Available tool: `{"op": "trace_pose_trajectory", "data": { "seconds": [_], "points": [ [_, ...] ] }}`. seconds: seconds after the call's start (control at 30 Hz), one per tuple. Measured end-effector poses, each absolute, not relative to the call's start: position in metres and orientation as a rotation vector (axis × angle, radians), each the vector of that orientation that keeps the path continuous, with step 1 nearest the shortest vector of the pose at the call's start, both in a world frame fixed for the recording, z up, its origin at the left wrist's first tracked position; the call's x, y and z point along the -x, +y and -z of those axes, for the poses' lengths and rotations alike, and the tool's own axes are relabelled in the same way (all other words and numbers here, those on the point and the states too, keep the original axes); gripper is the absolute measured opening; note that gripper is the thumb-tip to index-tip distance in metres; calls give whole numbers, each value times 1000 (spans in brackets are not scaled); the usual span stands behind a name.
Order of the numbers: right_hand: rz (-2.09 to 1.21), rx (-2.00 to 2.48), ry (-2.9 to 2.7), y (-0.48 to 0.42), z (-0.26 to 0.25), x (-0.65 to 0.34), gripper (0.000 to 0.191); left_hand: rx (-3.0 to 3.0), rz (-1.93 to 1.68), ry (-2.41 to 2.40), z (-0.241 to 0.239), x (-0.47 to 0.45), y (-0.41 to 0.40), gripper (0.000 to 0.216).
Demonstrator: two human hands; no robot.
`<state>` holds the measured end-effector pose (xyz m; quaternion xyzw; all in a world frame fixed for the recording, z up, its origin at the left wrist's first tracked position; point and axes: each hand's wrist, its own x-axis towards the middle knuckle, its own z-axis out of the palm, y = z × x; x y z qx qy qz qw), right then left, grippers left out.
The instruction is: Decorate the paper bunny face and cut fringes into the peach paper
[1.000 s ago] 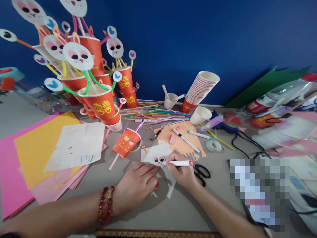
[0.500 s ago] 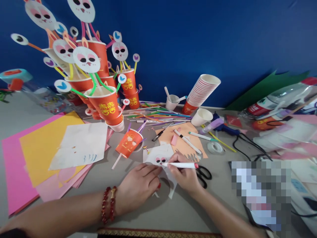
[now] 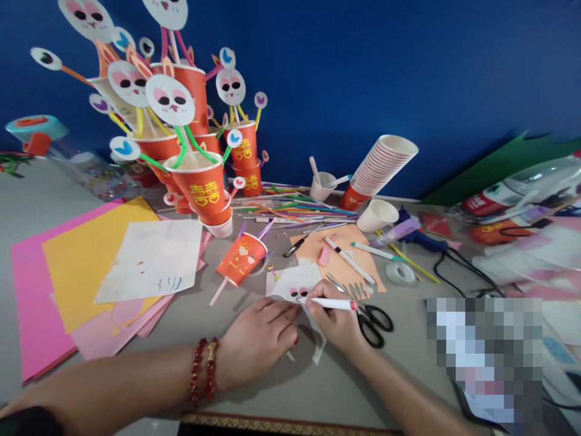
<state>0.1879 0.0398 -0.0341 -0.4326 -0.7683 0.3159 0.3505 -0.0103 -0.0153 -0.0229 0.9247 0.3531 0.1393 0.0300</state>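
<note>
My right hand (image 3: 334,320) grips a white marker (image 3: 329,303) with a red end, its tip on a white paper bunny face (image 3: 295,286) with pink and black eyes. My left hand (image 3: 258,343), with a red bead bracelet at the wrist, lies flat on the lower part of that paper and pins it to the grey table, fingers stretched out. Black-handled scissors (image 3: 373,317) lie just right of my right hand. An orange paper cup (image 3: 240,259) lies tipped over on a straw just beyond the paper.
Orange cups with bunny faces on straws (image 3: 200,181) stand at the back left. Pink, yellow and white sheets (image 3: 100,266) lie at left. Loose straws (image 3: 290,211), a slanted cup stack (image 3: 379,163), markers, tape roll (image 3: 402,272) and a glue gun (image 3: 420,239) sit behind. A blurred patch is at right.
The view has shifted a little to the left and down. My right hand has kept the marker on the bunny face with small strokes; my left hand stays on the paper.
</note>
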Motion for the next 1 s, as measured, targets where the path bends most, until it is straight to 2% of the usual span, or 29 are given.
{"op": "trace_pose_trajectory", "data": {
  "seconds": [1.0],
  "points": [
    [-836, 1116, -2006, 38, 43, -190, 16, -2874, -444, 1082, 23, 11, -15, 17]
  ]
}}
